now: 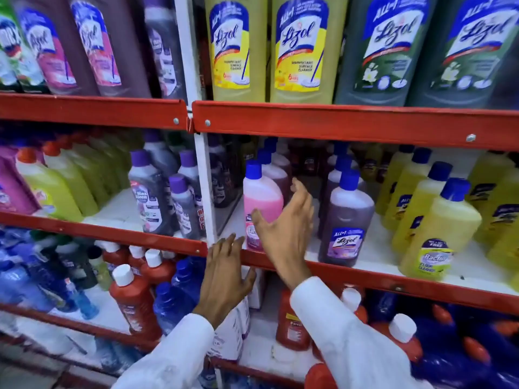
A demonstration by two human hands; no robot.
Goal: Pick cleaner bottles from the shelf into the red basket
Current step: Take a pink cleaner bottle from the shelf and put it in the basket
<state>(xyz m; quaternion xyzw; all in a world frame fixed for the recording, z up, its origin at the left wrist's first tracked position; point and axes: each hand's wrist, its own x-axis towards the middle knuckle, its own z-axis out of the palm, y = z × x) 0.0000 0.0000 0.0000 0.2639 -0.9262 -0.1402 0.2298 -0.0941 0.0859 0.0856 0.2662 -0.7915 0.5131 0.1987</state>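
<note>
A pink cleaner bottle (262, 202) with a blue cap stands at the front of the middle shelf, just right of the white upright. My right hand (283, 230) is open, its fingers spread around the bottle's right side and its thumb in front of the label; whether it touches the bottle is unclear. My left hand (224, 273) is open, fingertips at the red shelf edge (365, 272) below the bottle. A purple Lizol bottle (346, 220) stands to the right of my right hand. The red basket is not in view.
Yellow bottles (438, 228) fill the middle shelf's right side, with dark purple-capped bottles (153, 197) left of the white upright (206, 192). Large Lizol bottles (302, 49) line the top shelf. Red bottles with white caps (133, 299) and blue bottles crowd the lower shelf.
</note>
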